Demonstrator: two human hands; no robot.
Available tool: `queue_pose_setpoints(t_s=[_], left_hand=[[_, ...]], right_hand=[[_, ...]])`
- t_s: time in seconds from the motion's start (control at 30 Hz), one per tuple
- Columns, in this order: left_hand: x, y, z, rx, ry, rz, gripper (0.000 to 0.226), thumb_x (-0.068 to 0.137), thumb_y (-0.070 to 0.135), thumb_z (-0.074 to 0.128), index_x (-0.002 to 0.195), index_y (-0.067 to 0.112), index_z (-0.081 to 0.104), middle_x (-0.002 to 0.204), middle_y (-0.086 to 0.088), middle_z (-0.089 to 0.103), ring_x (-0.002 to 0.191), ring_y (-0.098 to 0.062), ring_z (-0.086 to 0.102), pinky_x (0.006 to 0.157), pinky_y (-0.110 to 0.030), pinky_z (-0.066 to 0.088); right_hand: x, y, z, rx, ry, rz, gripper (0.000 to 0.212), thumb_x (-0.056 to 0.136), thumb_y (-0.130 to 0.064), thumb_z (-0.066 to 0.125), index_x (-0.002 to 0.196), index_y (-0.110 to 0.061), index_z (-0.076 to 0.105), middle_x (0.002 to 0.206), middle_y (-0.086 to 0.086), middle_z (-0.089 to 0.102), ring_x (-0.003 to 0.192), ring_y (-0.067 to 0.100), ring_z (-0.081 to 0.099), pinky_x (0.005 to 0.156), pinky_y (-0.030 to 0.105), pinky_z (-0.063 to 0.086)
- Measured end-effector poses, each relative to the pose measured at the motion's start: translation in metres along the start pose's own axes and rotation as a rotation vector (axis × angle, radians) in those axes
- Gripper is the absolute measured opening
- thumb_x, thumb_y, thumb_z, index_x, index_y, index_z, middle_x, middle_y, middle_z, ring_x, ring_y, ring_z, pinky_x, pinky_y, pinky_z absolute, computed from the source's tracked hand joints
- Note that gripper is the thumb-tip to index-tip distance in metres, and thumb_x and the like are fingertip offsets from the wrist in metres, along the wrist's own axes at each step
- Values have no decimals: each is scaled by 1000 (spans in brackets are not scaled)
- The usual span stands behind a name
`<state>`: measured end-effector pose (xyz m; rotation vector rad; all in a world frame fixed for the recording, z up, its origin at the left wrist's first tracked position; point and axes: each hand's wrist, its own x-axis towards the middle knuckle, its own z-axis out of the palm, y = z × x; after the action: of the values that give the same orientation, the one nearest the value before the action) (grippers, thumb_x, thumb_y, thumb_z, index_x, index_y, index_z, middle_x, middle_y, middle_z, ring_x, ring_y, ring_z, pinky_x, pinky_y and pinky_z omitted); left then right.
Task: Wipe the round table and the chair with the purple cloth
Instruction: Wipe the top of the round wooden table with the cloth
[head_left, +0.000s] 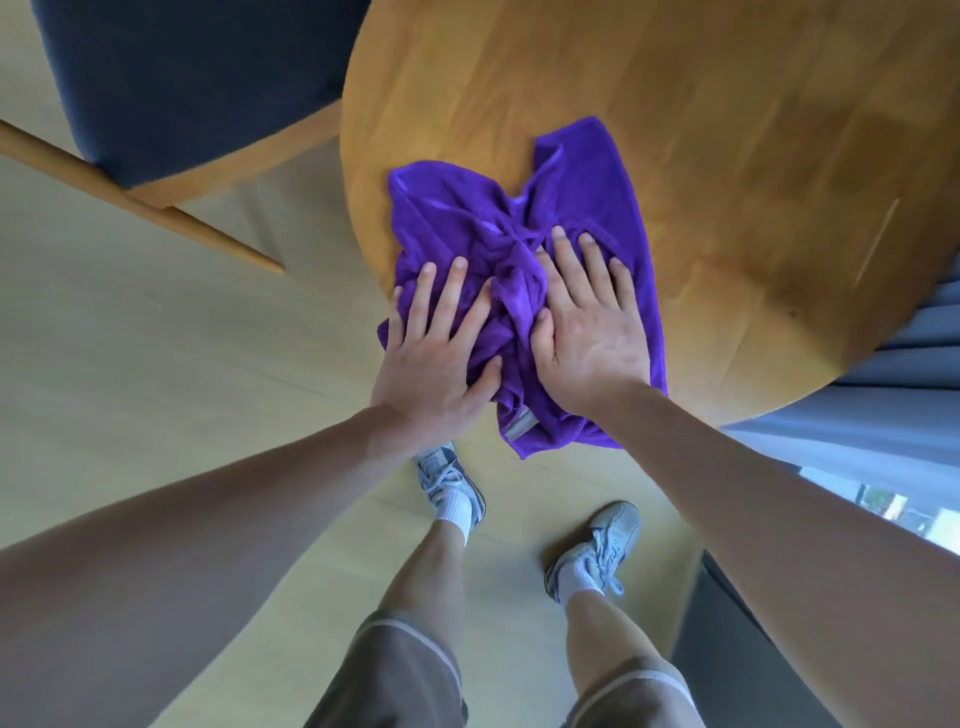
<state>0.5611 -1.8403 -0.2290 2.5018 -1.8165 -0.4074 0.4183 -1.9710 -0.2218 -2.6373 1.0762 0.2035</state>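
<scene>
We press the purple cloth (519, 270) flat at the round table's (727, 130) near edge, left hand (441, 353) and right hand (587, 322) fingers straight. Risk: the overhanging bunched cloth slides off; chair (182, 78) unwiped.

Cloth (519, 249) bunched on near edge of desk (727, 130), one corner hanging off toward person. Left hand (436, 358) and right hand (592, 332) flat on cloth, side by side. Chair (182, 83) left of desk, on floor (130, 338).
</scene>
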Motion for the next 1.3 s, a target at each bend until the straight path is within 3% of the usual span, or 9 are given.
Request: queue_pose_setpoints(t_s=[0.17, 0.4, 0.63, 0.77, 0.87, 0.97, 1.13, 1.23, 1.3], left_hand=[[-18, 45, 16, 18, 10, 1, 75, 95, 53, 42, 161, 24, 22, 173, -8, 6, 159, -35, 3, 127, -57, 9], [-9, 90, 20, 42, -15, 120, 76, 95, 56, 44, 161, 25, 21, 173, -8, 5, 159, -34, 2, 126, -59, 10], [47, 122, 12, 118, -49, 468, 78, 93, 60, 44, 159, 25, 25, 173, -10, 10, 159, -36, 5, 125, -61, 10], [101, 112, 1, 147, -42, 761, 75, 87, 59, 52, 151, 24, 35, 164, -14, 35, 157, -38, 17, 125, -62, 13], [130, 104, -2, 161, -33, 869, 72, 85, 58, 53, 148, 25, 40, 161, -14, 40, 156, -38, 21, 124, -63, 14], [132, 109, 1, 129, -7, 775, 76, 84, 56, 54, 153, 27, 41, 166, -9, 33, 157, -35, 17, 125, -61, 14], [133, 132, 3, 76, 13, 376, 85, 84, 54, 48, 162, 29, 25, 172, -3, 15, 159, -33, 9, 126, -59, 10], [136, 137, 3, 94, -15, 339, 86, 85, 55, 44, 163, 27, 21, 173, -5, 11, 159, -34, 6, 126, -60, 8], [137, 132, 3, 111, -20, 404, 87, 85, 55, 45, 163, 26, 21, 173, -8, 10, 159, -36, 5, 126, -60, 7]], right_hand=[[-33, 47, 3, 13, 26, -33, 66, 98, -38, 24, 161, -18, 26, 170, 4, 15, 156, 30, 14, 126, 50, 12], [-43, 120, -5, 50, 93, 104, 70, 96, -46, 28, 162, -24, 21, 171, 0, 13, 156, 28, 12, 126, 48, 8], [-40, 169, -17, 123, 155, 376, 74, 92, -45, 28, 162, -26, 18, 171, 1, 8, 157, 31, 7, 126, 51, 4], [-40, 164, -17, 145, 220, 530, 76, 89, -40, 28, 162, -23, 20, 171, 3, 10, 156, 34, 10, 126, 52, 6], [-39, 162, -15, 125, 226, 557, 76, 89, -38, 31, 162, -22, 21, 171, 6, 10, 155, 37, 10, 125, 55, 7], [-35, 159, -15, 122, 239, 696, 77, 87, -39, 32, 162, -23, 20, 171, 8, 8, 155, 40, 8, 124, 58, 6], [2, 150, -20, 235, 310, 1097, 80, 83, -42, 23, 162, -29, 15, 172, 5, 1, 156, 35, 1, 125, 57, 2], [7, 152, -21, 219, 293, 1092, 80, 85, -41, 22, 163, -24, 13, 172, 8, 1, 156, 36, 1, 125, 56, 2], [4, 155, -22, 162, 234, 972, 81, 86, -40, 24, 163, -18, 12, 171, 10, 0, 156, 36, 1, 125, 56, 2]])
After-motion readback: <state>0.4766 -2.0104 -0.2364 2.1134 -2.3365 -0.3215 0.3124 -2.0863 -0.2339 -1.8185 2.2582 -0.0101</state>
